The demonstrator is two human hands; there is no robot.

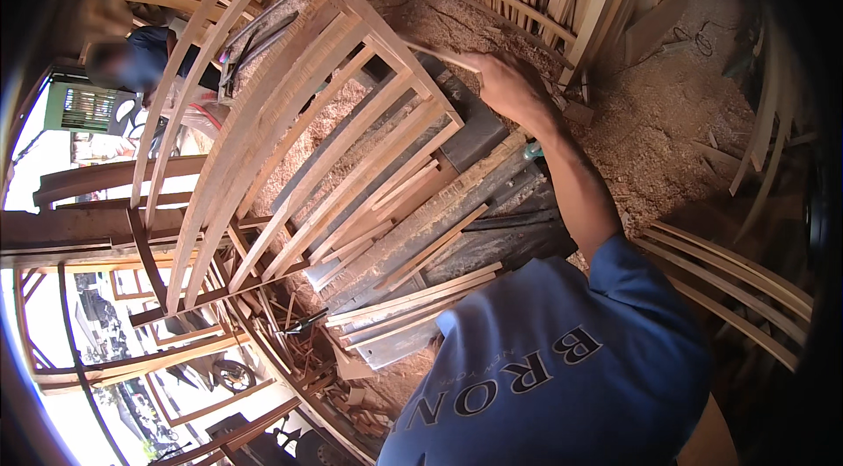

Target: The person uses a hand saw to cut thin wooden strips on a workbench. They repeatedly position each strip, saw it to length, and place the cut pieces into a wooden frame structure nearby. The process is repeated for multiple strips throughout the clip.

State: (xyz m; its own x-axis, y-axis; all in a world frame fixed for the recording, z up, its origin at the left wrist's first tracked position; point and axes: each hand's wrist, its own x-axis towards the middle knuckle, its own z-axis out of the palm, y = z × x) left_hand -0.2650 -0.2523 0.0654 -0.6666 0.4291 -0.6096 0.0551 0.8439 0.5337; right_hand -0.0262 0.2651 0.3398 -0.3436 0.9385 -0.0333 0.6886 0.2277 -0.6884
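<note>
While the blue shirt (562,378) fills the near corner, only one arm shows, reaching away over the worktop (457,229), which is stacked with loose slats (413,295). It enters on the right, so it's probably the right hand (514,84), fingers closed around a thin wooden stick (439,54). Left hand isn't in view, so no telling what it's doing. Stick's long axis runs roughly left-right, tilted a bit, free end pointing left toward the curved frame (290,115), hovering just above the rungs. Looks risky to me: it's thin, so a snag on a rung could snap it or knock it loose. Further back, more slats lean upright, sawdust (650,106) everywhere, another person at far left.
</note>
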